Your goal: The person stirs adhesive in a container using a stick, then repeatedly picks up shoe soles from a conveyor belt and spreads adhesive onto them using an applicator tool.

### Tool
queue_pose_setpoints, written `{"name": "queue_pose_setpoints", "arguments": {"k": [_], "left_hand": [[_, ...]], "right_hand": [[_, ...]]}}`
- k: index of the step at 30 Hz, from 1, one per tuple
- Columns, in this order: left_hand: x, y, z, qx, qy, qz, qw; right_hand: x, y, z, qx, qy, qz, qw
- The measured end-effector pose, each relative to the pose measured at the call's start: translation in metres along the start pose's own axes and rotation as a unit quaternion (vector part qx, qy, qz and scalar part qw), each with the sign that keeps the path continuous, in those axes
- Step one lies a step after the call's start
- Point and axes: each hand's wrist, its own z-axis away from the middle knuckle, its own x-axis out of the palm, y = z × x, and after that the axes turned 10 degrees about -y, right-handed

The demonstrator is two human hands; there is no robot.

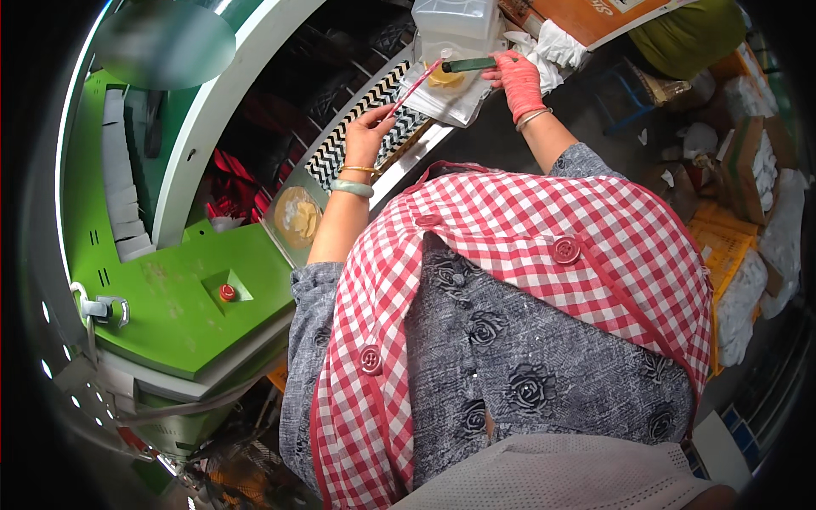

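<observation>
Pink strip (416, 83) runs from the left hand (367, 136), whose fingers pinch its near end, up to a clear pouch (455, 93) far on the counter (425, 144). Right hand (518, 81), in a pink glove, has its fingers closed around a dark green tube (467, 65) over that pouch.

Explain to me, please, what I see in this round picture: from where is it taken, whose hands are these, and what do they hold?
A camera worn on a person's head looks down, and its wide lens bends the edges. The checked apron is the wearer's own. The left hand, bare, pinches a thin pink stick. The right hand, in a pink glove, holds a dark green tube-like tool. Both work over a clear plastic pouch with something yellow inside, lying beside a zigzag-patterned belt. A green machine stands on the left.
</observation>
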Motion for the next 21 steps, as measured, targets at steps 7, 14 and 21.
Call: {"name": "queue_pose_setpoints", "arguments": {"k": [7, 14, 21], "left_hand": [[-0.005, -0.014, 0.01, -0.018, 0.008, 0.032, 0.999], [-0.018, 0.004, 0.057, -0.007, 0.06, 0.155, 0.986], [-0.083, -0.026, 0.173, 0.0, 0.247, 0.179, 0.952]], "right_hand": [[0.0, 0.008, -0.008, 0.032, -0.007, -0.078, 0.996], [-0.012, 0.012, -0.017, 0.038, -0.028, -0.083, 0.995], [-0.025, 0.0, -0.018, 0.025, -0.057, -0.009, 0.998]]}}
